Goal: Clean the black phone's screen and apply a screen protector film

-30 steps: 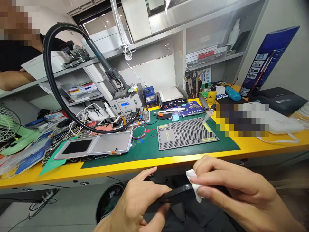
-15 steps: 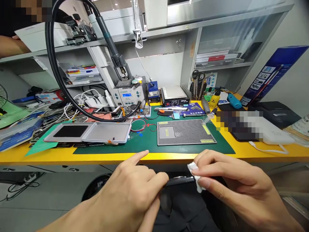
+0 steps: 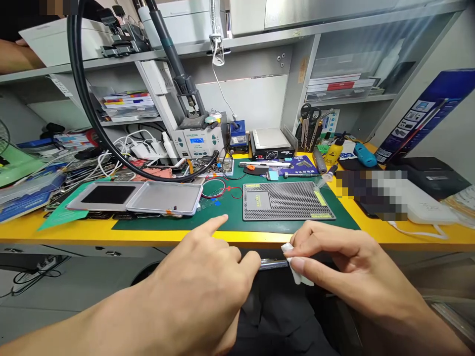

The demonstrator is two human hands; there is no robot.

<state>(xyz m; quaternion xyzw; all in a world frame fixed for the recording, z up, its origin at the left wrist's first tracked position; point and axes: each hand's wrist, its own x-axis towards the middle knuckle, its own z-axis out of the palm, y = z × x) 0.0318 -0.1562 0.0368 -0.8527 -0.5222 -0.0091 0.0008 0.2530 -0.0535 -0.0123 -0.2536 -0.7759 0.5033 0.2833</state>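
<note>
My left hand (image 3: 211, 272) is closed round one end of a thin, flat, phone-like device (image 3: 273, 264), its index finger stretched out toward the bench. The device shows only edge-on, below the front of the bench and above my lap, with a silvery edge; much of it is behind my fingers. Pinched between the thumb and fingers of my right hand (image 3: 337, 262) is a crumpled white wipe (image 3: 294, 272), pressed against the device's right end. A perforated grey mat (image 3: 289, 201) lies on the green work mat (image 3: 218, 222) beyond both hands.
An open shallow case (image 3: 168, 198) sits left on the yellow bench (image 3: 89, 236). Behind stand a rework station (image 3: 200, 143) with a looping black hose (image 3: 79, 94) and a small hot plate (image 3: 272, 146). Phones and a yellow bottle (image 3: 334, 152) are at the right; a person's arm (image 3: 18, 57) shows upper left.
Both hands and the device have risen slightly, and the right hand with the wipe has shifted left along the device's edge. The device has tilted a little. The view has shifted slightly.
</note>
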